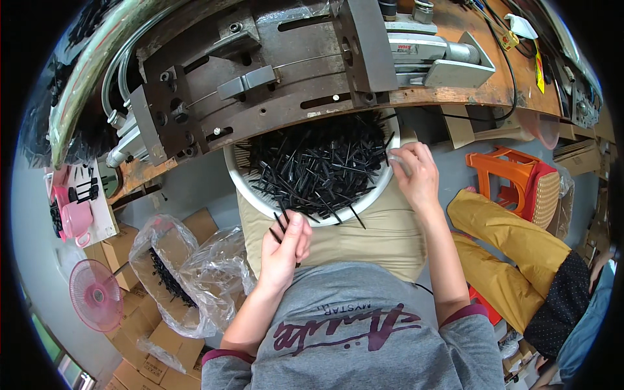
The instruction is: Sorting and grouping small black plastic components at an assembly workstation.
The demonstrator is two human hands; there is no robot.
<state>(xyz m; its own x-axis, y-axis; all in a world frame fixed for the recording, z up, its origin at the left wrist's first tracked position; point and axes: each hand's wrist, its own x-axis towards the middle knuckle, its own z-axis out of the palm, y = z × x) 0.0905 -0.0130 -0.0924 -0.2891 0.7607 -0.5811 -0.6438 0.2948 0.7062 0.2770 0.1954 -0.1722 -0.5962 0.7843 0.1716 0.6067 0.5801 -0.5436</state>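
Grey floor [218, 203] extended beneath a worn wooden counter [543, 99]. Off its near edge, an orange stool [482, 162] stood toward the right corner, a pink fan [97, 296] and cardboard boxes [133, 348] toward the left.

I see a mottled grey T-shirt [383, 361] on the wearer, its cloth gathered in soft folds around the middle. Large, slanting script lettering [348, 331] in dark purple runs across the front, with a line of small, dark block letters beside it; both appear upside down to me. The left sleeve [226, 376] and right sleeve [478, 344] are short, grey and edged with maroon bands. Below the shirt I make out beige trousers [364, 246], loose and creased. The left hand [284, 248] and right hand [417, 179] are bare, as are both forearms.
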